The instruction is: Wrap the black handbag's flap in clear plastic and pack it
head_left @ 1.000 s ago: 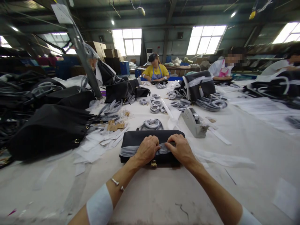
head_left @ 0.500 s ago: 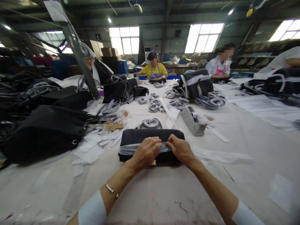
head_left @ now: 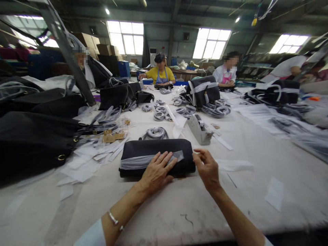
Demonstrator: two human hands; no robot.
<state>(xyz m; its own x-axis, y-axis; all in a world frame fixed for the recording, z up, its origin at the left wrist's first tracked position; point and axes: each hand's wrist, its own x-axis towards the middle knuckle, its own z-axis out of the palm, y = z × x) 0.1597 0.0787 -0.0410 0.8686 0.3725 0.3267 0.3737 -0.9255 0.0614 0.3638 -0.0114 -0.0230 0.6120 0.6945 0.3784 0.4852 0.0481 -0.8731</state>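
Note:
A black handbag (head_left: 156,145) lies flat in front of me, with a translucent white wrapping strip (head_left: 134,163) across its front. My left hand (head_left: 157,171) rests on the bag, fingers stretched out and pressing the strip. The strip's loose-looking end reaches past those fingertips toward the bag's right side. Beside the bag's right edge is my right hand (head_left: 208,169), its fingers loosely bent and apart, with nothing visible in them. Whether its fingertips touch the bag I cannot tell. A wrapped coiled strap (head_left: 155,132) sits just behind the bag.
A grey tape dispenser (head_left: 200,130) stands behind and right of the bag. Paper slips (head_left: 84,160) and brown tags (head_left: 112,136) lie left, beside large black bags (head_left: 33,143). More wrapped coils (head_left: 160,116) lie farther back. Several people work around the table (head_left: 153,212).
My right hand has let go of the strip and moved right to the bag's edge. My left hand has flattened over the strip. The view has swung slightly right.

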